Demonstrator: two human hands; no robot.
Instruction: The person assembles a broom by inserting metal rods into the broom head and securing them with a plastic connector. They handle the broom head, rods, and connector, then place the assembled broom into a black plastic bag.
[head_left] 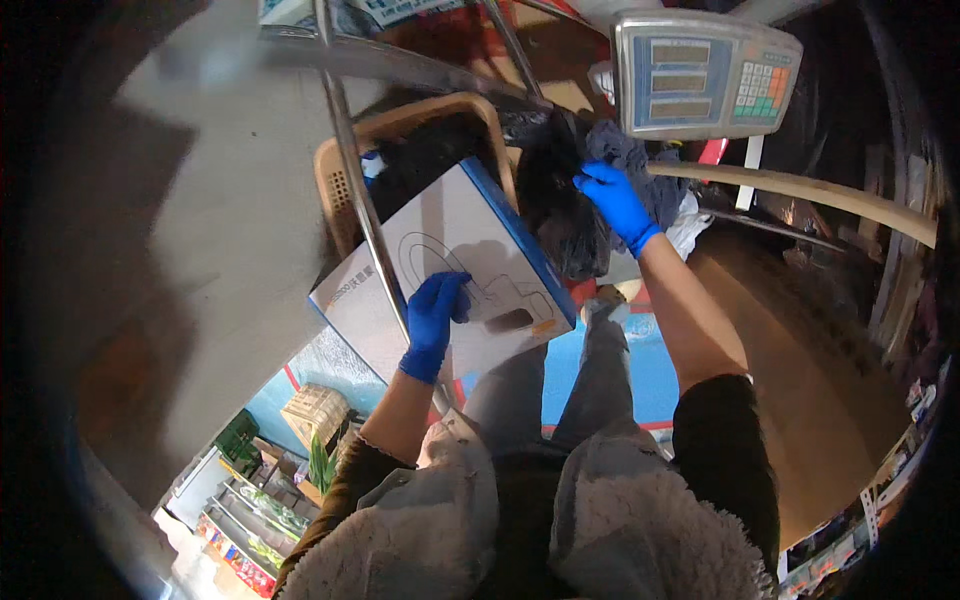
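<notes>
My left hand [436, 312], in a blue glove, presses flat on a large white cardboard box [440, 255] with blue edges and a line drawing on its face. The box is tilted and rests against a tan plastic basket [345, 170]. My right hand [612, 197], also in a blue glove, grips the top of a black plastic bag [560, 210] that hangs beside the box. A grey-blue cloth [630, 155] lies just behind that hand.
A grey digital weighing scale [700, 75] with a keypad sits at the top right. Metal bars [350, 150] cross in front of the basket. A wooden rail [820, 190] runs to the right. Shelves with packaged goods [250, 520] show at the lower left.
</notes>
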